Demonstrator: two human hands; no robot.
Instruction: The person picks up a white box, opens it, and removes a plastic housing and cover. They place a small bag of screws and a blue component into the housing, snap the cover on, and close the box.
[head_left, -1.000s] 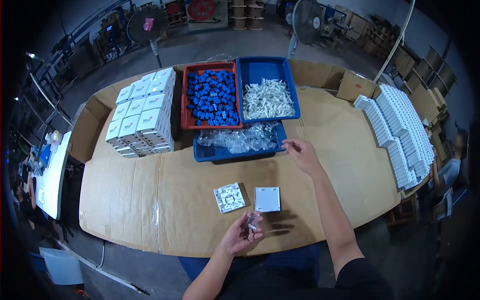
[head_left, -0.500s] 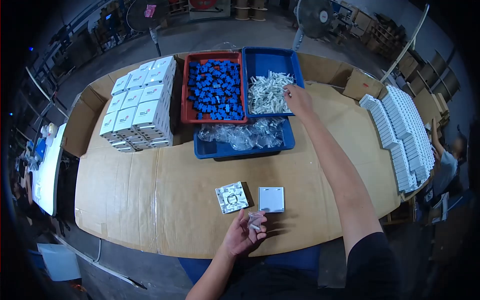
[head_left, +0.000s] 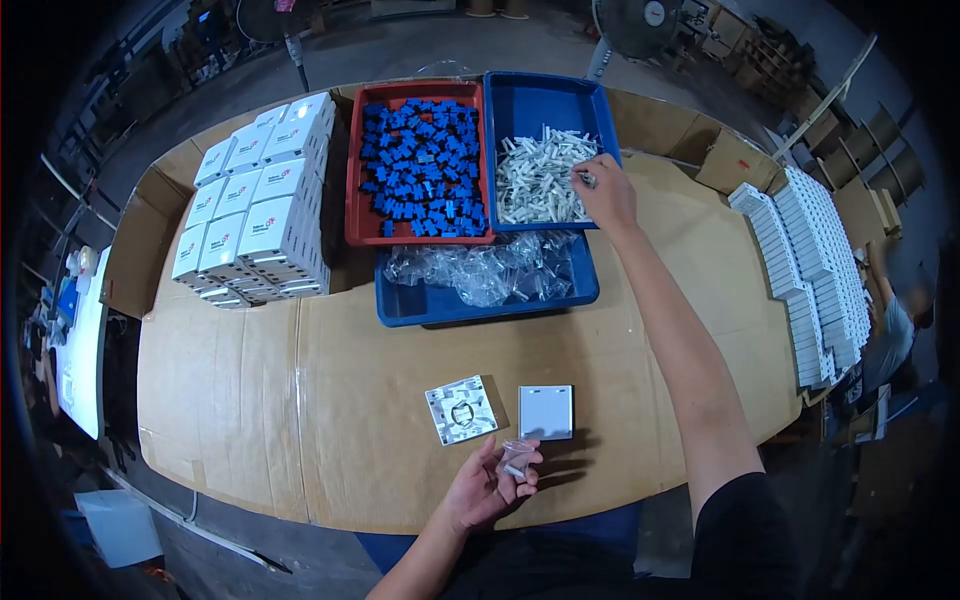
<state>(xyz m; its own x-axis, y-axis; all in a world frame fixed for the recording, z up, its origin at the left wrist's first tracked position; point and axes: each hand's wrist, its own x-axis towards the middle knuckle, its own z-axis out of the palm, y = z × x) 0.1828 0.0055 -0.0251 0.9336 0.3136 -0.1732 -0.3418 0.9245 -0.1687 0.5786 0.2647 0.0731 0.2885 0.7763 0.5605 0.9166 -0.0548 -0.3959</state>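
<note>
Near the front edge of the table, my left hand (head_left: 487,492) is closed around a small clear plastic bag (head_left: 516,458) with a whitish piece inside. Just beyond it lie a square white box base (head_left: 461,410) with a dark ring-shaped part in its middle and, to the right, a plain square white cover (head_left: 546,412). My right hand (head_left: 607,196) reaches over the right side of the blue tray (head_left: 540,98). Its fingertips pinch a small whitish piece at the edge of the heap of small white plastic pieces (head_left: 540,178).
A red tray (head_left: 354,205) of blue clips stands left of the blue tray. In front, another blue tray (head_left: 400,310) holds clear bags. Stacked white boxes (head_left: 262,215) stand at left, rows of white parts (head_left: 810,280) at right. A person (head_left: 890,320) is at far right.
The view has shifted slightly. My right hand stays at the white pieces, its fingers now drawn together at the heap's right edge. My left hand still holds the small bag.
</note>
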